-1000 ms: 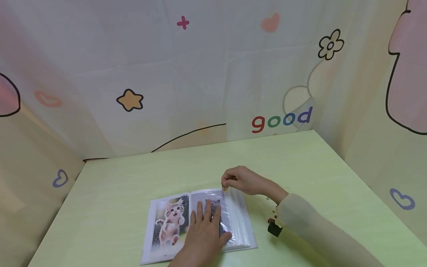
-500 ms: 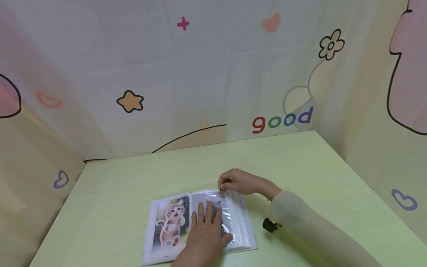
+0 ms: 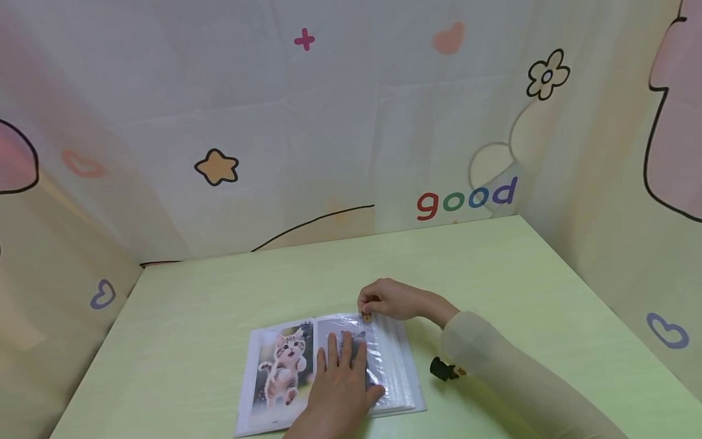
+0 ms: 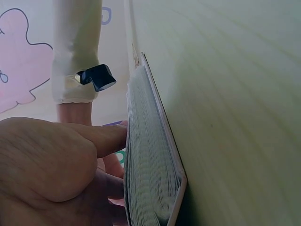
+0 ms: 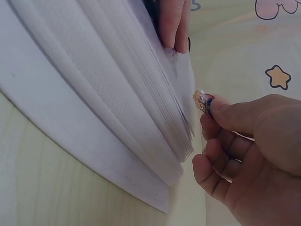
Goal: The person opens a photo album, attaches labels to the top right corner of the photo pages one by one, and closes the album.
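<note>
An album of clear sleeves [image 3: 392, 372] lies spread on the table, with a kitten picture [image 3: 285, 366] on its left page. My left hand [image 3: 340, 387] rests with straight fingers on the right page, partly covering a grey cat picture [image 3: 351, 335]. In the left wrist view, the thumb and fingers of that hand touch the top sheet of the thick page stack [image 4: 148, 150]. At the album's upper edge my right hand [image 3: 392, 299] pinches a small sticker-like piece with a cartoon face [image 5: 203, 102] between thumb and index finger. Its remaining fingers are loosely curled.
The pale green table [image 3: 219, 292] extends around the album. A patterned curtain [image 3: 329, 122] stands behind it and along both sides. A small black device [image 3: 441, 369] sits at the right sleeve [image 3: 504, 366].
Holding the small cartoon piece, my right hand has shifted slightly left and down toward the page's upper edge. My left hand stays on the page.
</note>
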The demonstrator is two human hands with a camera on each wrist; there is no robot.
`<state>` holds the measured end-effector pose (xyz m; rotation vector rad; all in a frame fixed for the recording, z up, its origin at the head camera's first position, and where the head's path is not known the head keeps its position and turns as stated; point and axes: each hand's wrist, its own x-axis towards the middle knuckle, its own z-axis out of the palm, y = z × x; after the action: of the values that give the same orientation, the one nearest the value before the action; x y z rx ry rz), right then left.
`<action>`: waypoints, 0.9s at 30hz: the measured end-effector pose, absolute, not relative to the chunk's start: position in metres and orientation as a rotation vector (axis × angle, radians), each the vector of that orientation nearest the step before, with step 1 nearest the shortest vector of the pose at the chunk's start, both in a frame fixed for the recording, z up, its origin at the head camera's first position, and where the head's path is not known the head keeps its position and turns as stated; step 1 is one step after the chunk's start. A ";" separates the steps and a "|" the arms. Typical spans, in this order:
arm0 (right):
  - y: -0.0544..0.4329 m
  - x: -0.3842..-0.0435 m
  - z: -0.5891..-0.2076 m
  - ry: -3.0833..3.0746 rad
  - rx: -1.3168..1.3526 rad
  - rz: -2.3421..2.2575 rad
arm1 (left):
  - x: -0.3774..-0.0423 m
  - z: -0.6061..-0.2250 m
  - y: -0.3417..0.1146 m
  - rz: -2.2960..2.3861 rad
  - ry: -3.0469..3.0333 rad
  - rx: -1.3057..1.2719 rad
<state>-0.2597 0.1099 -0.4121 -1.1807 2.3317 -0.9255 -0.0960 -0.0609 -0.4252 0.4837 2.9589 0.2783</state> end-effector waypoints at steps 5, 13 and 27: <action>0.110 -0.259 -0.417 2.337 -1.180 -0.935 | -0.095 -0.426 -0.060 0.273 2.964 0.483; 0.109 -0.259 -0.424 2.369 -1.153 -0.941 | -0.095 -0.427 -0.060 0.268 2.960 0.475; 0.108 -0.256 -0.430 2.428 -1.113 -0.964 | -0.095 -0.428 -0.060 0.287 2.967 0.482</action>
<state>-0.2563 0.1081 -0.4297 -1.1129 2.4284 -0.9639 -0.0952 -0.0602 -0.4275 0.4817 2.9673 0.2875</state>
